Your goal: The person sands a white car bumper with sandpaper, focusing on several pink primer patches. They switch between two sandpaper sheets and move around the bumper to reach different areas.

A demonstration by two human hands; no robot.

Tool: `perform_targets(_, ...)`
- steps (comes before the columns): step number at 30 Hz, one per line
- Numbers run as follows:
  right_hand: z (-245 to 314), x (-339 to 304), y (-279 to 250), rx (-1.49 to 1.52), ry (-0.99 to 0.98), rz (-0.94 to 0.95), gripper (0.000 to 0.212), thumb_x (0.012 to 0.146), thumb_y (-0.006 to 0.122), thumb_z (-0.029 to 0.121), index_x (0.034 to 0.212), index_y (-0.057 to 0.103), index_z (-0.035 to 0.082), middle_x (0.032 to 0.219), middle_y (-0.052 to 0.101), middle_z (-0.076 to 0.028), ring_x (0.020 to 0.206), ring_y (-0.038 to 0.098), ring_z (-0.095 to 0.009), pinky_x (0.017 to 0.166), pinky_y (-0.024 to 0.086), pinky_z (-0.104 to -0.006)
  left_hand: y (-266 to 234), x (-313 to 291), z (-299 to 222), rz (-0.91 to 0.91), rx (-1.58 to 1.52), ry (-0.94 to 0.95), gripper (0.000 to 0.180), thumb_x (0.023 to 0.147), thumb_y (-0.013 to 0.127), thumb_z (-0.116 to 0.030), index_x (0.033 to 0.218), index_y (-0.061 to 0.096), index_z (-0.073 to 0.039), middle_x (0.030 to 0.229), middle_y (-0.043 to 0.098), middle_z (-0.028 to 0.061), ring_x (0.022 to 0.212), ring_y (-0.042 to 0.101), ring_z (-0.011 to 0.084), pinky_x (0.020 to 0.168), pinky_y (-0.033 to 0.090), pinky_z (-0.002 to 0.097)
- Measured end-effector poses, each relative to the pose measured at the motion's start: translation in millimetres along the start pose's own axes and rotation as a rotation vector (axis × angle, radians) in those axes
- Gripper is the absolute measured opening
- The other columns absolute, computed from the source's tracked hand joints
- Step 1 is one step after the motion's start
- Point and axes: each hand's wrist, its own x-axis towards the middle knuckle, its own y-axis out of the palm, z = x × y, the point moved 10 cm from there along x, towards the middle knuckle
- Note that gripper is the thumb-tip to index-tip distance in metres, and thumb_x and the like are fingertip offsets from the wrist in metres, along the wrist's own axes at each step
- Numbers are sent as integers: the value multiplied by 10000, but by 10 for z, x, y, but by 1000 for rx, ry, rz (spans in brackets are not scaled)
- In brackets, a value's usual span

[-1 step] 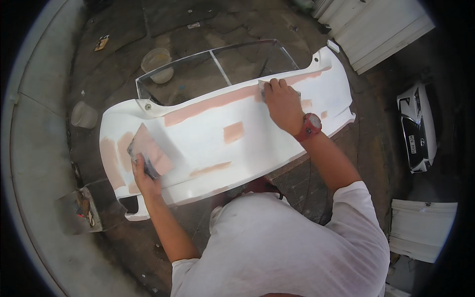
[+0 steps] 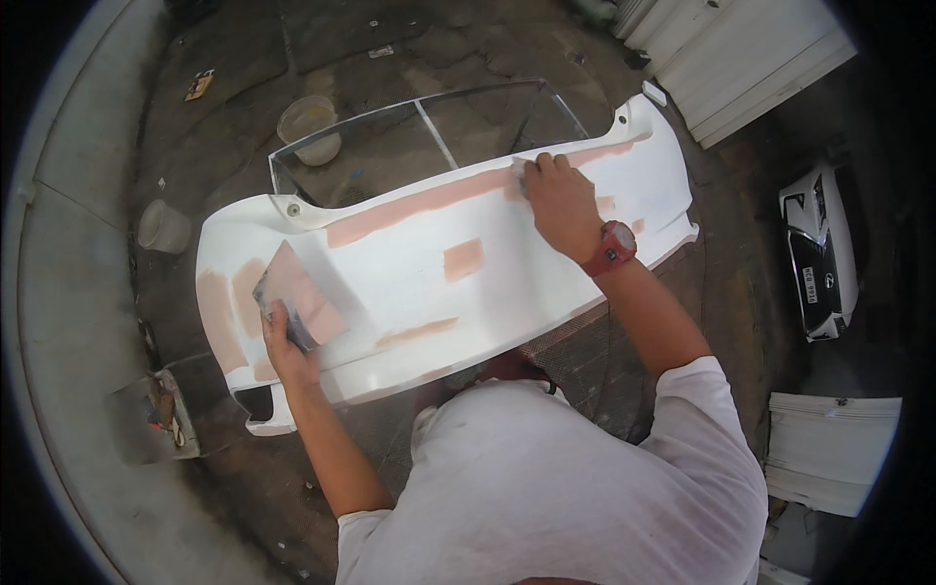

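Observation:
A white car bumper (image 2: 390,283) with patches of pink putty (image 2: 463,260) lies across in front of me, its long opening on the far side. Held over its left part is a flat putty board (image 2: 304,292), pink on its upper face and dark along its edges. My left hand (image 2: 290,353) grips this board by its near left edge, thumb on top. At the far edge, right of the middle, my right hand (image 2: 564,207) is closed round a small greyish putty spreader (image 2: 520,175) against the long pink strip (image 2: 419,207). The fingers hide most of the spreader.
Beyond the bumper stand a translucent bucket (image 2: 310,130) and, to the left, a smaller one (image 2: 164,226). A box with odds and ends (image 2: 174,414) sits by the left wall (image 2: 68,292). At the right are another car bumper (image 2: 821,258) and white panels (image 2: 834,453).
My right hand has shifted slightly to the right along the far edge, and less of the spreader shows. My left hand and the board stay nearly in place.

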Motion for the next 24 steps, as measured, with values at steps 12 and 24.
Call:
perform_targets(12, 218, -83, -97, -25, 41, 3, 279, 826, 643, 36, 1099, 640, -24, 1103, 610, -158, 1046, 618, -336, 823, 579, -429, 118, 77, -33, 67, -41, -23, 563, 1078, 629, -259, 1559, 451, -29, 1416, 605, 108, 1291, 590, 218, 1079, 501, 367)
perform_targets(24, -192, 57, -311, -76, 184, -4, 355, 850, 628, 38, 1194, 644, -52, 1125, 647, -186, 1040, 657, -344, 854, 587, -434, 317, 42, -9, 151, -95, -84, 541, 1077, 635, -249, 1536, 470, -14, 1404, 625, 107, 1255, 626, 220, 1057, 524, 361)
